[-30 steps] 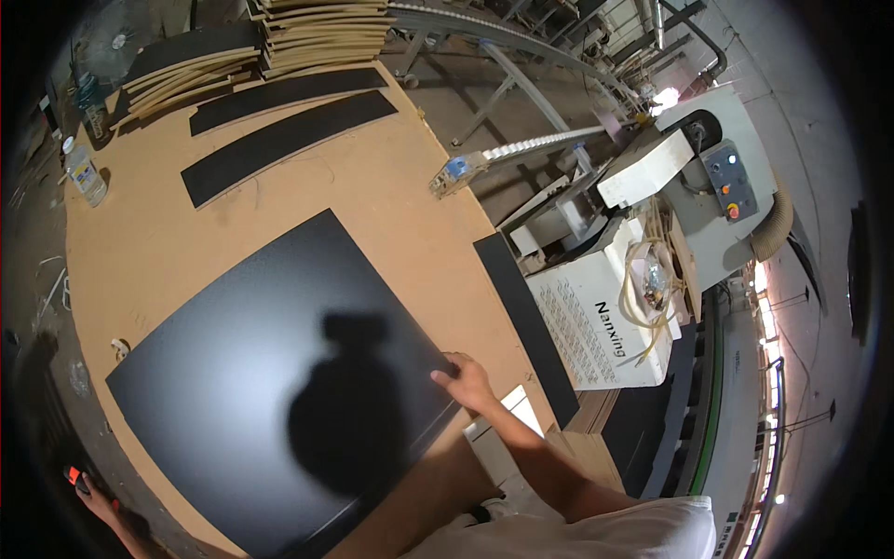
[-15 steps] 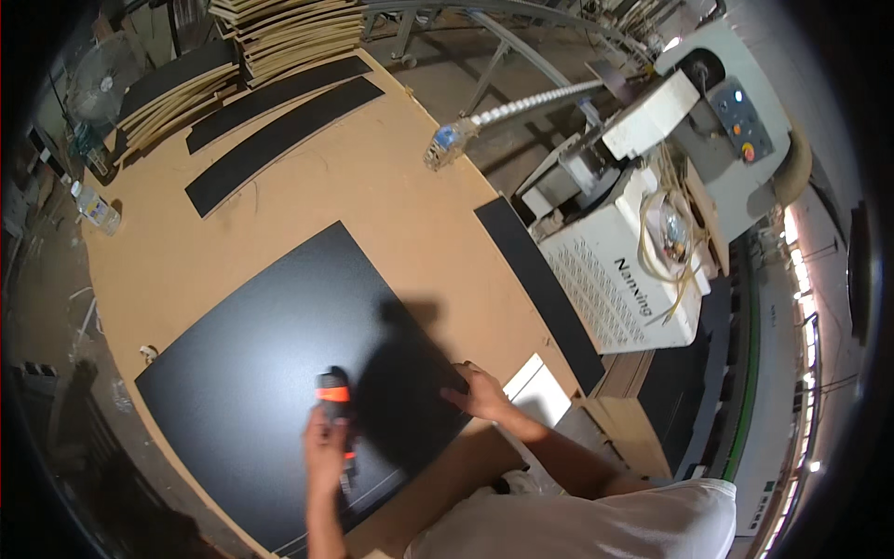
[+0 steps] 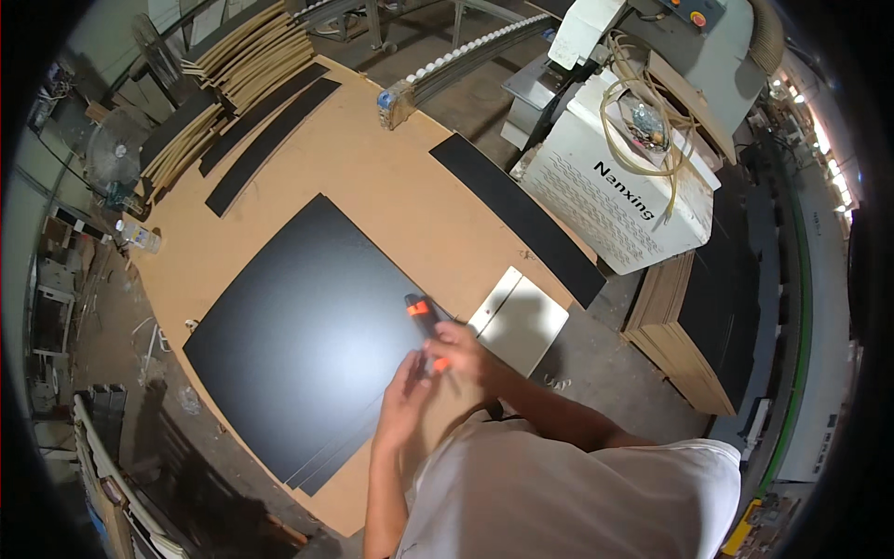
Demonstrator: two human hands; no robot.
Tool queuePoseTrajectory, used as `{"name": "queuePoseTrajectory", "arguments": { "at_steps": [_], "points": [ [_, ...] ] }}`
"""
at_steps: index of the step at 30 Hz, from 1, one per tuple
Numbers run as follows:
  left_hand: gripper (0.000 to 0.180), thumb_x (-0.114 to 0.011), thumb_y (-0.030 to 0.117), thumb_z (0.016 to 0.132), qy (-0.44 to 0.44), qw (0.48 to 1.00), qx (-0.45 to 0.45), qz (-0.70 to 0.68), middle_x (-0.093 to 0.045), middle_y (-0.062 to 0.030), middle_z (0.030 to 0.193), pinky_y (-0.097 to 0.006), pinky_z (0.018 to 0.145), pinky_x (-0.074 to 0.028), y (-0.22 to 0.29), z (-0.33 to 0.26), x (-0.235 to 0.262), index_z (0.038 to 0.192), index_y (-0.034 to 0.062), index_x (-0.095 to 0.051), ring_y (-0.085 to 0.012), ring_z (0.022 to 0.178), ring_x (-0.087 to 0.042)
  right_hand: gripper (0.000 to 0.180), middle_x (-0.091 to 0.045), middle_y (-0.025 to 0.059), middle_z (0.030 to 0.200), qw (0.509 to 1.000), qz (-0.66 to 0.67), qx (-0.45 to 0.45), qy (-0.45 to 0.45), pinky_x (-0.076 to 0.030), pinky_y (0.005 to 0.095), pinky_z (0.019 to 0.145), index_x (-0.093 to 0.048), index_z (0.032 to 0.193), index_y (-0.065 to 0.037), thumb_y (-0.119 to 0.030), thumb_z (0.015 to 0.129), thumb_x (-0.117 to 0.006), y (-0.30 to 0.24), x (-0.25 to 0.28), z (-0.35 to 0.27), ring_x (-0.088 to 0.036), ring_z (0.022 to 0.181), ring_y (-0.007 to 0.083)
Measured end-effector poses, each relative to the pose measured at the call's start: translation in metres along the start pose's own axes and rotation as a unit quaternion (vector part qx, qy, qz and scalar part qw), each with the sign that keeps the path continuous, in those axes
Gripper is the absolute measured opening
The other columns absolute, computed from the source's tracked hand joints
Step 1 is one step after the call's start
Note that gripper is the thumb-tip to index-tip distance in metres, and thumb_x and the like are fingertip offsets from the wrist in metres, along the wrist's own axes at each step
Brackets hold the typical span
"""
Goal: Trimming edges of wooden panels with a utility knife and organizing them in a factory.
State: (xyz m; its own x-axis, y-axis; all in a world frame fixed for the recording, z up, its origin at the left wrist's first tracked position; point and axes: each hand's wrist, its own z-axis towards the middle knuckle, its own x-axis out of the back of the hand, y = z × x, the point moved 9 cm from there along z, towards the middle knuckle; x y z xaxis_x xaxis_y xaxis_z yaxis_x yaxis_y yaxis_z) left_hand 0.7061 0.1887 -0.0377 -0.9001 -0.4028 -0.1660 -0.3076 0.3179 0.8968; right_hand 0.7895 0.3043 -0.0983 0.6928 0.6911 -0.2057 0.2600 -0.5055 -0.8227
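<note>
A slim black-and-orange hand tool (image 3: 422,315) is held slanted over the near right part of a stack of black panels (image 3: 298,317). My right hand (image 3: 466,356) is closed around its middle. Against its lower end rest the fingers of my left hand (image 3: 402,396), somewhat blurred, and they seem to grip it too. The panels lie flat on a tan tabletop (image 3: 391,205), with the edges of several sheets showing slightly fanned at the near side. Which part of the tool each finger covers is hidden.
Dark strips (image 3: 270,144) lie toward the far left, beside stacked boards (image 3: 256,56). A long black strip (image 3: 512,214) runs along the right edge near a white machine (image 3: 619,177). A cream panel (image 3: 521,321) sits by my right arm; a bottle (image 3: 140,236) stands at the left edge.
The tool has moved right and up from over the panel's middle, and my right hand has left the panel edge and taken hold of it. My left hand has moved right. The whole view has shifted.
</note>
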Motion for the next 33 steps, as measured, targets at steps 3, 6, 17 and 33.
{"name": "queuePoseTrajectory", "arguments": {
  "at_steps": [3,6,17,33],
  "points": [
    [0.054,-0.059,0.012,0.094,0.03,0.998,-0.014,0.058,-0.044,-0.0167,0.145,-0.035,0.108,-0.036,-0.017,-0.019,0.013,0.143,-0.0022,-0.039,-0.0253,0.134,-0.041,0.035,-0.069,0.0134,0.096,0.909,-0.309,0.219,0.175,-0.052,0.0336,0.079,-0.06,0.113,-0.002,-0.015,0.083,-0.073,-0.026,0.071,-0.011,-0.066,0.089,0.0207],
    [0.056,-0.061,0.016,0.092,0.169,0.98,0.011,0.102,-0.044,-0.0199,0.144,-0.036,0.107,-0.036,-0.039,-0.05,0.054,0.141,-0.0028,-0.041,-0.0276,0.133,-0.043,0.041,-0.068,0.0169,0.094,0.828,-0.465,0.176,0.26,-0.052,0.0414,0.079,-0.063,0.109,-0.007,-0.021,0.073,-0.075,-0.031,0.127,-0.031,-0.065,0.091,0.0358],
    [0.087,-0.072,0.039,0.082,0.536,0.711,0.235,0.39,-0.02,-0.0293,0.153,-0.056,0.112,-0.024,-0.133,-0.183,0.265,0.147,0.0007,-0.028,-0.0438,0.142,-0.02,0.101,-0.039,0.0237,0.142,0.703,-0.631,0.128,0.301,-0.035,0.0691,0.093,-0.037,0.143,-0.009,-0.059,0.065,-0.077,0.009,0.159,-0.068,-0.035,0.133,0.0421],
    [0.074,-0.078,0.035,0.075,0.626,0.68,0.2,0.324,-0.05,-0.0237,0.131,-0.052,0.098,-0.041,-0.14,-0.234,0.35,0.13,-0.0034,-0.048,-0.04,0.12,-0.049,0.078,-0.047,0.032,0.135,0.787,-0.531,0.212,0.233,-0.033,0.0495,0.109,-0.049,0.131,0.006,-0.045,0.077,-0.073,-0.052,0.101,0.035,-0.04,0.131,0.044]
  ]
}}
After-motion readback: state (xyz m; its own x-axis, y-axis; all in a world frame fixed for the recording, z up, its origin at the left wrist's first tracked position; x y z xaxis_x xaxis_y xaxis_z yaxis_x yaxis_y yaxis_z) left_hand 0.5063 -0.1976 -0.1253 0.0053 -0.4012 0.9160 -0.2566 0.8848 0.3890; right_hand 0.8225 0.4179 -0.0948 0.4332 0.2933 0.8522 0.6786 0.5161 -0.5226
